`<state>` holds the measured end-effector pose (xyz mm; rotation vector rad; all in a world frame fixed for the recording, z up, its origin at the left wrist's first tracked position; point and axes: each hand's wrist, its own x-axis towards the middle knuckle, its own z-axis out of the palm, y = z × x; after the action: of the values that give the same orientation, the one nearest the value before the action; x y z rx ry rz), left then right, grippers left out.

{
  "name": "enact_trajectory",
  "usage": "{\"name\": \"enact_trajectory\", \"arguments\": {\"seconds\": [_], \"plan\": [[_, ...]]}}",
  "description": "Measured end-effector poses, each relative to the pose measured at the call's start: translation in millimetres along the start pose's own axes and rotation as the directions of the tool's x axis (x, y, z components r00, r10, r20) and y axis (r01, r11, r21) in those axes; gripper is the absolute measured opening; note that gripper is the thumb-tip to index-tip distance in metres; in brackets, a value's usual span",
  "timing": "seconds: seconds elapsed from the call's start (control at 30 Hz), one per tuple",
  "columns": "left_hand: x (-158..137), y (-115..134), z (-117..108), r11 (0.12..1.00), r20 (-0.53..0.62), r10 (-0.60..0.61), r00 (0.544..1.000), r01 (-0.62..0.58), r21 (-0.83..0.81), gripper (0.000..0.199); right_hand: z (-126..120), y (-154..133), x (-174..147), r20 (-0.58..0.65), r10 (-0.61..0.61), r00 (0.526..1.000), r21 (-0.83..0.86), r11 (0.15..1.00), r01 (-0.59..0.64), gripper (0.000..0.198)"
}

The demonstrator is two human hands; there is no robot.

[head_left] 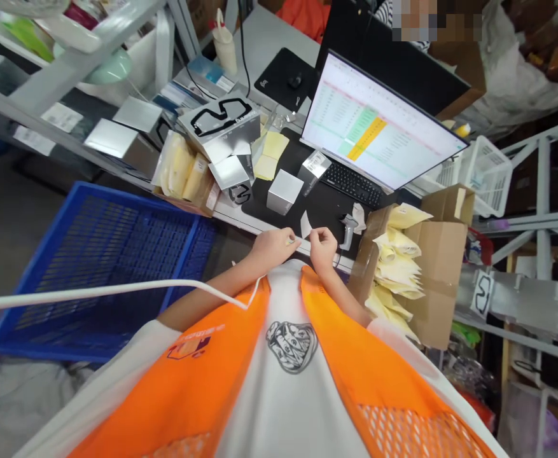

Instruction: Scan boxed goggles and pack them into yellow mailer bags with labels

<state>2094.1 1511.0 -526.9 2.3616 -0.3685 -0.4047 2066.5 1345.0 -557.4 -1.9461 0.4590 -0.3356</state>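
At the front edge of the desk, my left hand (273, 247) is closed, with a tiny pale thing at its fingertips that is too small to name. Beside it, my right hand (323, 248) is pinched on a small white label (306, 224), which stands up from the fingertips. Just past both hands, a silver box (284, 192) sits on the black desk mat, and another silver box (313, 172) with a printed sticker stands behind it. A grey barcode scanner (348, 232) lies to the right of my right hand.
A monitor (355, 127) and keyboard (352, 184) stand at the back. On the right is a carton (438, 273) of yellow padded envelopes (396, 267). More silver boxes (221, 124) pile up at left. A blue crate (116, 267) sits below left; a white cable (116, 289) crosses over it.
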Motion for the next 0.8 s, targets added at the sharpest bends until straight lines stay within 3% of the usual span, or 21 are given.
{"name": "enact_trajectory", "arguments": {"seconds": [0.1,0.23,0.47,0.57,0.67,0.73,0.8], "plan": [[19,11,8,0.991,-0.079,0.053,0.995,-0.043,0.127,0.033,5,1,14,0.025,-0.106,0.994,-0.075,0.991,0.107,0.025],[37,13,13,0.987,-0.157,0.08,0.984,-0.056,0.15,0.031,8,2,32,0.083,-0.201,0.976,-0.128,0.969,0.21,0.025],[51,14,15,0.99,-0.214,0.075,0.974,-0.048,0.131,0.024,8,0,50,0.245,-0.249,0.937,-0.001,0.966,0.257,0.026],[50,5,14,1.0,-0.264,-0.008,0.964,0.003,-0.02,0.024,3,5,58,0.298,-0.26,0.918,0.088,0.966,0.245,0.028],[48,-16,9,0.955,-0.26,-0.109,0.959,0.028,-0.296,0.026,4,16,73,0.202,-0.216,0.955,0.102,0.975,0.199,0.029],[47,-32,2,0.888,-0.224,-0.148,0.963,0.03,-0.458,0.03,10,21,85,0.201,-0.09,0.975,0.129,0.99,0.065,0.034],[48,-47,-6,0.826,-0.179,-0.164,0.97,0.037,-0.562,0.034,19,22,95,0.313,0.063,0.948,0.175,0.977,-0.123,0.04]]}}
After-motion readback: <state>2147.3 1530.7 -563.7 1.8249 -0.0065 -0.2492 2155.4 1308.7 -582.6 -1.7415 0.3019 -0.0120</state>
